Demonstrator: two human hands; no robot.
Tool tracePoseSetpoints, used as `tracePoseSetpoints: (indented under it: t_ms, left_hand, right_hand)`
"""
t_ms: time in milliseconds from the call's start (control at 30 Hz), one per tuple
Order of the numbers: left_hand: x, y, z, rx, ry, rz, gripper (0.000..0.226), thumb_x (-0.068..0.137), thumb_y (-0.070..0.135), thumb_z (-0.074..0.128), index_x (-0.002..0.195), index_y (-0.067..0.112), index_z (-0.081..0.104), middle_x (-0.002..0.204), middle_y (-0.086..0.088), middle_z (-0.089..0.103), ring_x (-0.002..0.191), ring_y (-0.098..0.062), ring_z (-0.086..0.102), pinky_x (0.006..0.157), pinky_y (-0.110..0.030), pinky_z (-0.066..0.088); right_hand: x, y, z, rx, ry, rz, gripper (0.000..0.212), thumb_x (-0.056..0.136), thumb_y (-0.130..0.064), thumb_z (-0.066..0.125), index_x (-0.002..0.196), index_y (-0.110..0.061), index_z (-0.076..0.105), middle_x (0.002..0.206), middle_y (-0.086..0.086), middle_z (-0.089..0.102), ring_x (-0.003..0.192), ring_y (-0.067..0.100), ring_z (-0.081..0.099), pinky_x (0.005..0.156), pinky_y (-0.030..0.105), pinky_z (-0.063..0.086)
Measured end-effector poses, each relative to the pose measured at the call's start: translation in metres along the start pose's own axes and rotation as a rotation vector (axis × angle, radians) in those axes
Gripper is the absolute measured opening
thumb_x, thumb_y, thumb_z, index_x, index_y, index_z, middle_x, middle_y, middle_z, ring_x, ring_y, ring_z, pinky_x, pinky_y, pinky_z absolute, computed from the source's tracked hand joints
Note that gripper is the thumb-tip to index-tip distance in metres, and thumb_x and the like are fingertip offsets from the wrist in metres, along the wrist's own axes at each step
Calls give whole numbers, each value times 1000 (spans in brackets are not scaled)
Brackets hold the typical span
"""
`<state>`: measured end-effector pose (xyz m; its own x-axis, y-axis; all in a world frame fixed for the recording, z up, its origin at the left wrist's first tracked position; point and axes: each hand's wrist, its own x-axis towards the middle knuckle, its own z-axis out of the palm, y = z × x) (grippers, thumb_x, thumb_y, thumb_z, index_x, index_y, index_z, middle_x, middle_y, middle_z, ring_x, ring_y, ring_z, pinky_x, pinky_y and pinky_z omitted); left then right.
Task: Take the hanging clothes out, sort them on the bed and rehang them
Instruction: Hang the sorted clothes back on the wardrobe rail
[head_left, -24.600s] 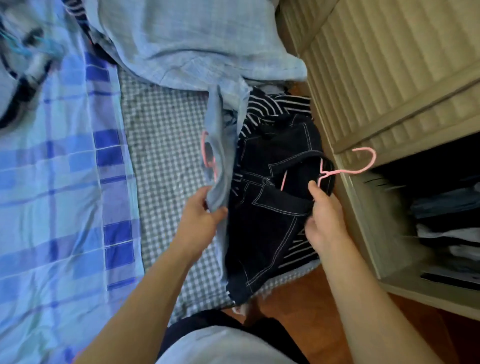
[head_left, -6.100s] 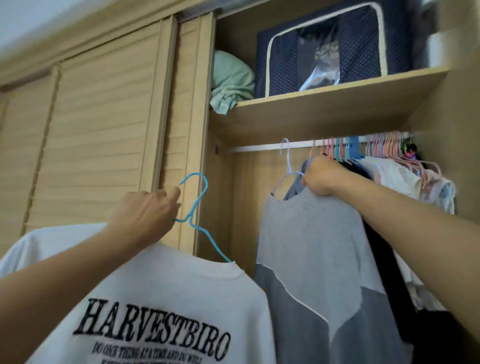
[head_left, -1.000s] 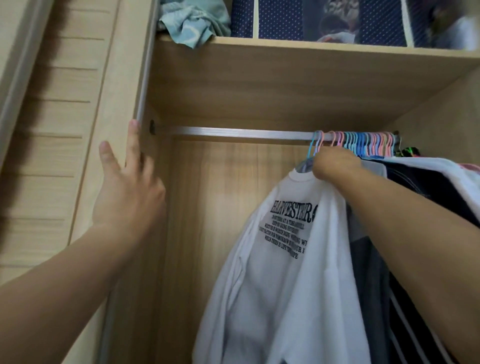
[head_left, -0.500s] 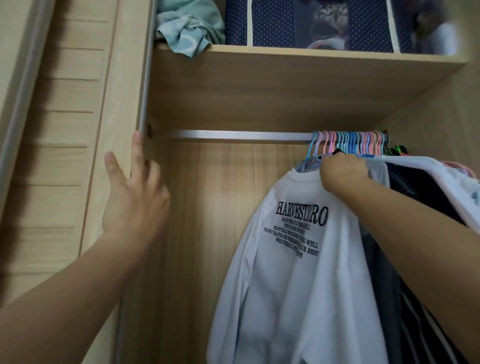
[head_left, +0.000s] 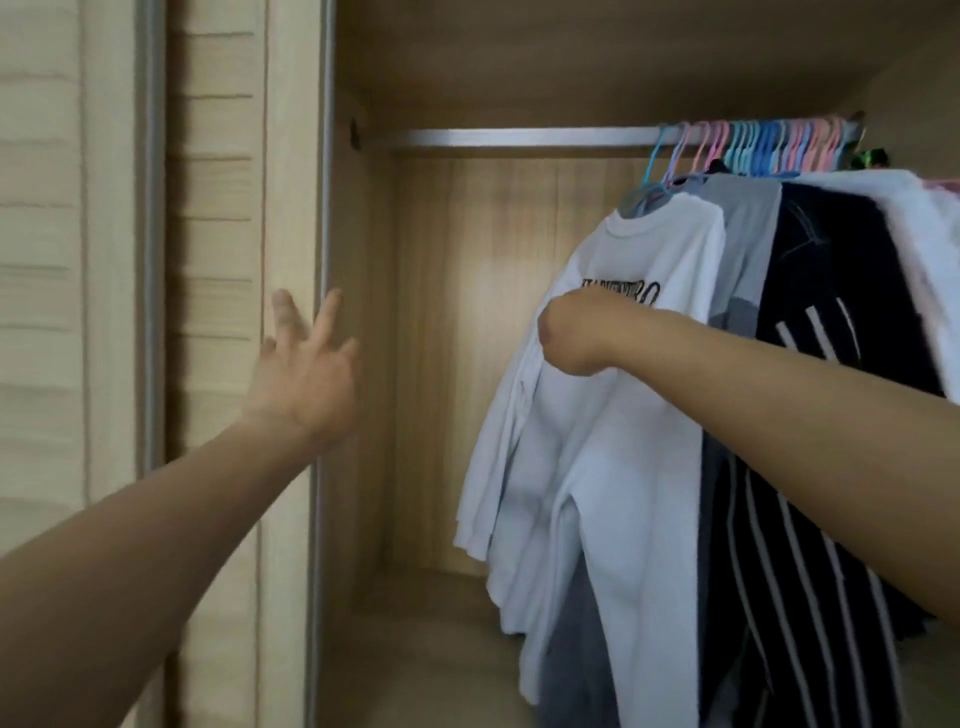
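**Rehung Clothes Crowded to One End of Wardrobe Rail**

With the garments bunched at the right end of the rail (head_left: 530, 137), a person reaches into the wardrobe with both bare arms, apparently near the end of the rehanging job. Pink and blue hangers (head_left: 753, 148) sit packed hook to hook there, leaving a long bare stretch of metal to the left, an arrangement that likely keeps room free for anything left to hang.

Outermost in the row is a white printed T-shirt (head_left: 623, 415), hung from a blue hanger, its lettering partly hidden by the wrist. Just behind it hang a grey top (head_left: 748, 234) and a dark garment with white stripes (head_left: 831, 415), with another white piece at the far right.

Pressed against the chest of the white shirt, the right hand (head_left: 571, 332) seems to be nudging the fabric toward the others; its fingers are turned away from the camera, so whether they grip cloth or merely push cannot be told.

Fingers spread and holding nothing, the left hand (head_left: 306, 364) hovers at the edge of the slatted sliding door (head_left: 218, 260), probably steadying the person or readying the panel to be slid. Whether the fingertips touch the frame is unclear through the blur.
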<state>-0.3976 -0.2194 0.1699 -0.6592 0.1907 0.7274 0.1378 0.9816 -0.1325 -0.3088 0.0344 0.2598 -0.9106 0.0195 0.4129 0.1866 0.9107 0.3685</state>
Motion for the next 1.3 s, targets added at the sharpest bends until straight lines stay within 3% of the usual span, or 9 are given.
tracePoseSetpoints:
  t_ms: [267,400,533,700,800,900,1067,1167,1300]
  left_hand:
    - [-202,57,-35,-124,-240,-217,39,96,35,44,129,25,60,145,-4,44,134,-28,40,101,-47,46]
    - [-342,79,-48,-128,-486,-323,29,96,35,46,115,25,66,127,0,53,120,-25,48,94,-40,49]
    - [-460,81,-73,-103,-685,-522,26,96,33,48,111,22,66,118,-2,54,117,-27,50,90,-43,50]
    - [-603,97,-121,-157,-726,-804,14,95,31,46,86,25,55,95,0,49,103,-29,56,80,-38,46]
    - [-716,116,-162,-208,-796,-1050,31,90,36,42,96,14,64,103,-7,62,105,-30,59,90,-40,49]
    - [-843,145,-224,-283,-888,-1399,24,97,26,49,109,16,68,113,-5,64,106,-27,61,88,-36,51]
    - [-1039,180,-340,-258,-849,-1792,10,90,27,51,87,28,61,105,-4,72,101,-23,66,84,-31,51]
    - [-1122,175,-412,-198,-756,-1919,17,98,24,55,104,20,70,91,4,65,102,-24,66,83,-27,47]
    - [-1187,163,-472,-129,-770,-1873,19,94,21,64,78,31,61,72,10,55,67,-4,54,73,-25,50]
  right_hand:
    - [-118,-37,66,375,-32,-495,29,99,-27,45,110,-20,71,115,-1,68,113,24,57,95,38,50]
    - [-200,-62,139,791,-112,-525,25,98,-28,49,104,-27,74,108,-9,71,102,17,63,89,37,53]
    - [-266,-126,180,877,-332,-622,28,100,-23,47,113,-22,71,118,-4,68,108,19,61,85,27,45]
    - [-395,-215,181,995,-616,-877,31,103,-25,45,122,-20,69,128,-2,65,117,20,59,96,34,48]
    - [-495,-261,194,1001,-796,-978,26,100,-23,51,114,-20,73,123,-2,68,118,19,60,99,30,46]
    - [-609,-298,202,908,-973,-1079,22,97,-21,55,106,-18,75,107,0,72,104,20,66,91,29,49]
    - [-790,-345,177,806,-1203,-1187,28,99,-17,52,108,5,67,88,17,67,76,25,57,65,31,44]
    - [-894,-366,153,822,-1251,-1174,34,98,-17,51,112,12,59,92,30,62,74,23,50,65,33,39]
    - [-978,-374,129,834,-1329,-1098,30,97,-9,49,107,16,62,77,14,56,67,21,52,60,32,40]
